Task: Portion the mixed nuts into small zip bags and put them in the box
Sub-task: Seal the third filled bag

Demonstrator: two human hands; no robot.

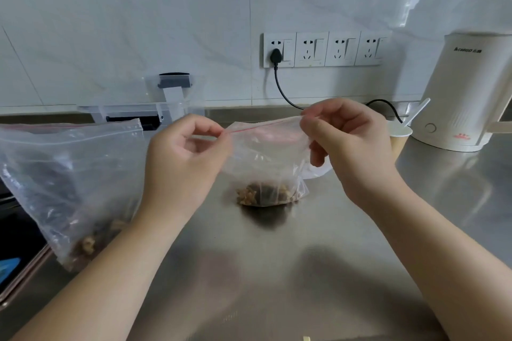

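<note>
Both hands, left hand (pixel 182 158) and right hand (pixel 346 147), pinch small zip bag (pixel 266 163) between them.

Two bare forearms in frame, no sleeves visible up to the picture edge. Left hand (pixel 182 158) and right hand (pixel 346 147): no gloves, rings, watch or wristbands. Nails short and unpainted where fingertips (pixel 318 130) show. No marks or tape below the fingers on either wrist.

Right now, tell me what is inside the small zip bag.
The small zip bag holds mixed nuts piled at its bottom; the rest looks empty. Nuts deep in the pile are covered.
</note>
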